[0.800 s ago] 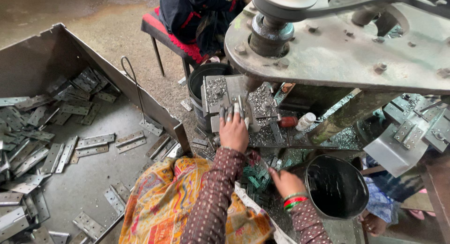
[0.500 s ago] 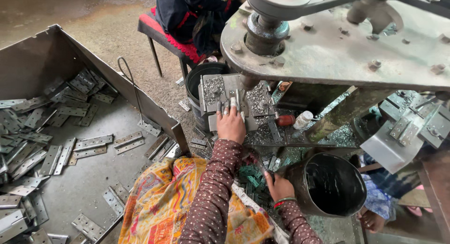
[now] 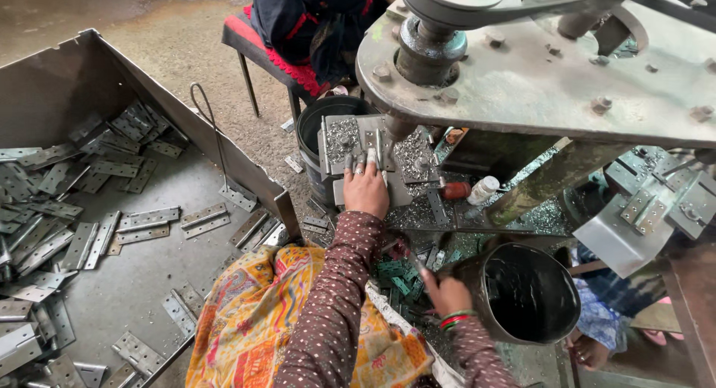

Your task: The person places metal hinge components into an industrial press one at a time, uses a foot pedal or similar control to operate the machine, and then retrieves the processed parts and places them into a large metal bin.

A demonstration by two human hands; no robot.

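Under the big grey press head (image 3: 522, 67), a metal hinge piece (image 3: 371, 143) is pressed flat on the die plate (image 3: 339, 138) by the fingers of the left hand (image 3: 365, 190). Below the press, beside the black bucket (image 3: 533, 295), the right hand (image 3: 445, 295) is closed over 1 small part; which part cannot be told.

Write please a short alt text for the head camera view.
A person's left hand presses a metal hinge piece on a press machine's plate, while the right hand reaches into a pile of small parts beside a black bucket. A steel bin of hinges sits left.
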